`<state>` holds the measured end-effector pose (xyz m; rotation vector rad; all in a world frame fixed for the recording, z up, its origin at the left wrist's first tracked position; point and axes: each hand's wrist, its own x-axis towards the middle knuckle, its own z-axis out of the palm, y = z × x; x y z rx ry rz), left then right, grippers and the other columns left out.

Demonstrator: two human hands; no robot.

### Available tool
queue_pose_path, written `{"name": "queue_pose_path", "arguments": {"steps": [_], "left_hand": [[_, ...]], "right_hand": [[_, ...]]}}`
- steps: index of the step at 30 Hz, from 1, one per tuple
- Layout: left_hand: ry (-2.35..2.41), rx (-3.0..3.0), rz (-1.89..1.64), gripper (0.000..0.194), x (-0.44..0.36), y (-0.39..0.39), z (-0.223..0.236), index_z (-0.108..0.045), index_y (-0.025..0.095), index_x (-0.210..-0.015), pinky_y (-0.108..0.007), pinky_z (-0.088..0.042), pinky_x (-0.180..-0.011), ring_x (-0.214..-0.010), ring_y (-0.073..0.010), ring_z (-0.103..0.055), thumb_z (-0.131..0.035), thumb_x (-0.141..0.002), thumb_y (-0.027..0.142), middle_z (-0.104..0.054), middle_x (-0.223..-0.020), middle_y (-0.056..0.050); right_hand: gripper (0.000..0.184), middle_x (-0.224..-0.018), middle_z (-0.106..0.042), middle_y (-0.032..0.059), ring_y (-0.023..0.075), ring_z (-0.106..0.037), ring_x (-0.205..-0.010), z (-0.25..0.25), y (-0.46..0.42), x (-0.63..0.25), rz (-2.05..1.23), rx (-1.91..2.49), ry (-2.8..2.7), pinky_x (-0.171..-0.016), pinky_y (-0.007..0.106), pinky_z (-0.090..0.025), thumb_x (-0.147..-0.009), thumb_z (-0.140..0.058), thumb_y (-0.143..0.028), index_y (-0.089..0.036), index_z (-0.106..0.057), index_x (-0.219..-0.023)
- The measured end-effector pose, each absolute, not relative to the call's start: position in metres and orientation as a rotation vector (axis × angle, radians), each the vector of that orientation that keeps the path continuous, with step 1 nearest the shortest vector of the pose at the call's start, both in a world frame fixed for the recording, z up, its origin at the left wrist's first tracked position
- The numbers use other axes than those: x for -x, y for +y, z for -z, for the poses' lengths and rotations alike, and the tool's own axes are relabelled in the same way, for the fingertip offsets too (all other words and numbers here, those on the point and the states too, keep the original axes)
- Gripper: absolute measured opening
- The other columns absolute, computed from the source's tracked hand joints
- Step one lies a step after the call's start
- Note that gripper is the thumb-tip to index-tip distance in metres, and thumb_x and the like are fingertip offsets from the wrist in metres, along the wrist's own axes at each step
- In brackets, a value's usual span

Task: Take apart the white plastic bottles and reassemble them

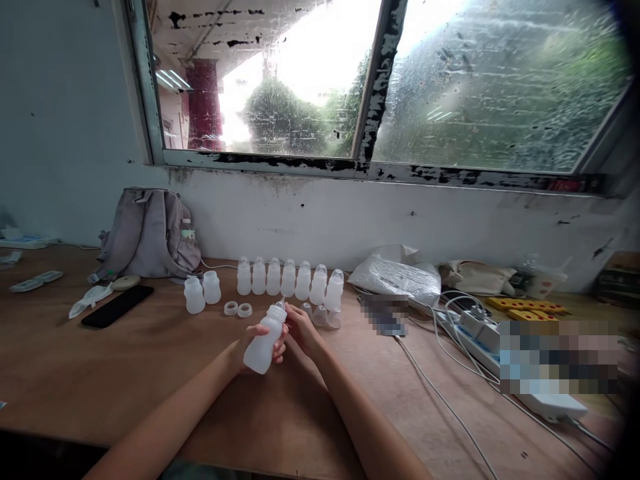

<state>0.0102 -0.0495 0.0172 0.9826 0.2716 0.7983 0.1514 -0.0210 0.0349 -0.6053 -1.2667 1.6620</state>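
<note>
My left hand (243, 348) is wrapped round a frosted white baby bottle (261, 347), held tilted above the table with its top leaning right. A clear teat (281, 303) and a collar show at that top. The fingers of my right hand (301, 327) close on the bottle's top beside the teat; their exact grip is partly hidden. Two open bottles without tops (194, 297) stand to the left. Two collar rings (238, 309) lie near them. Just beyond my right hand are three clear domed caps (320, 316). A row of several capped bottles (288, 279) stands behind.
Left on the wooden table (165, 373) are a black phone (118, 307), a white pouch-like item (90, 300) and a grey backpack (145, 233). Right are a silver padded bag (400, 277), a power strip (545, 400) and loose cables (430, 393). A wall with a window stands behind.
</note>
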Motion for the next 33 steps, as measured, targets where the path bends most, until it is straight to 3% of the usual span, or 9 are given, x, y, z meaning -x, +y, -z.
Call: {"name": "queue_pose_path", "arguments": {"steps": [4, 8, 12, 16, 19, 25, 29, 33], "left_hand": [[0.276, -0.977, -0.768, 0.040, -0.013, -0.051, -0.015, -0.053, 0.013, -0.087, -0.026, -0.033, -0.054, -0.052, -0.0107, -0.042, -0.059, -0.060, 0.042, -0.047, -0.058, 0.002], [0.294, -0.976, -0.748, 0.038, -0.015, -0.052, -0.012, -0.054, 0.013, -0.088, -0.027, -0.035, -0.054, -0.053, -0.0118, -0.043, -0.059, -0.063, 0.042, -0.049, -0.060, 0.000], [0.323, -0.977, -0.750, 0.043, -0.016, -0.053, -0.012, -0.053, 0.015, -0.096, -0.026, -0.036, -0.053, -0.053, -0.0122, -0.045, -0.055, -0.069, 0.048, -0.050, -0.061, 0.000], [0.455, -1.061, -0.781, 0.062, -0.021, -0.056, -0.018, -0.050, 0.014, -0.107, -0.027, -0.038, -0.048, -0.046, -0.0125, -0.046, -0.035, -0.075, 0.065, -0.050, -0.059, -0.001], [0.764, -1.335, -0.962, 0.066, -0.025, -0.057, -0.023, -0.049, 0.014, -0.108, -0.029, -0.041, -0.044, -0.043, -0.0130, -0.047, -0.022, -0.077, 0.066, -0.054, -0.066, -0.005], [1.103, -1.610, -1.451, 0.039, -0.018, -0.052, -0.021, -0.041, 0.025, -0.109, -0.026, -0.044, -0.063, -0.071, -0.0144, -0.054, -0.049, -0.078, 0.048, -0.053, -0.087, -0.001], [1.223, -1.883, -1.552, 0.039, -0.008, -0.048, -0.016, -0.050, 0.026, -0.101, -0.027, -0.044, -0.073, -0.090, -0.0185, -0.052, -0.064, -0.068, 0.041, -0.051, -0.102, -0.002], [1.253, -2.141, -1.512, 0.042, -0.004, -0.044, -0.013, -0.052, 0.027, -0.101, -0.034, -0.043, -0.083, -0.100, -0.0213, -0.051, -0.068, -0.064, 0.039, -0.050, -0.110, -0.003]], "right_hand": [[0.034, -0.059, -0.049, -0.0030, 0.0095, -0.044, -0.053, -0.036, -0.019, -0.149, -1.597, 0.589, -1.196, -0.051, 0.021, -0.037, -0.069, -0.057, -0.050, -0.018, -0.051, -0.062], [0.032, -0.054, -0.045, -0.0041, 0.0085, -0.040, -0.049, -0.035, -0.017, -0.151, -1.545, 0.594, -1.167, -0.046, 0.021, -0.034, -0.068, -0.061, -0.046, -0.018, -0.049, -0.057], [0.025, -0.058, -0.050, -0.0020, 0.0090, -0.043, -0.050, -0.033, -0.012, -0.157, -1.508, 0.623, -1.163, -0.046, 0.021, -0.035, -0.065, -0.064, -0.040, -0.016, -0.057, -0.063], [0.028, -0.066, -0.056, 0.0014, 0.0123, -0.049, -0.057, -0.029, -0.004, -0.162, -1.428, 0.687, -1.134, -0.049, 0.023, -0.039, -0.064, -0.062, -0.040, -0.016, -0.061, -0.077], [0.028, -0.062, -0.055, -0.0001, 0.0119, -0.048, -0.054, -0.023, 0.005, -0.165, -1.306, 0.765, -1.109, -0.051, 0.024, -0.040, -0.064, -0.059, -0.042, -0.017, -0.060, -0.077], [0.028, -0.056, -0.054, -0.0012, 0.0097, -0.042, -0.043, -0.005, 0.016, -0.164, -1.007, 0.956, -1.163, -0.042, 0.023, -0.033, -0.066, -0.056, -0.043, -0.016, -0.059, -0.071], [0.031, -0.055, -0.058, 0.0005, 0.0118, -0.046, -0.042, -0.003, 0.013, -0.161, -0.861, 1.019, -1.271, -0.043, 0.024, -0.035, -0.067, -0.054, -0.044, -0.015, -0.061, -0.070], [0.031, -0.055, -0.061, 0.0025, 0.0149, -0.052, -0.047, -0.004, 0.010, -0.159, -0.750, 1.055, -1.361, -0.045, 0.024, -0.037, -0.068, -0.053, -0.044, -0.015, -0.063, -0.069]]}}
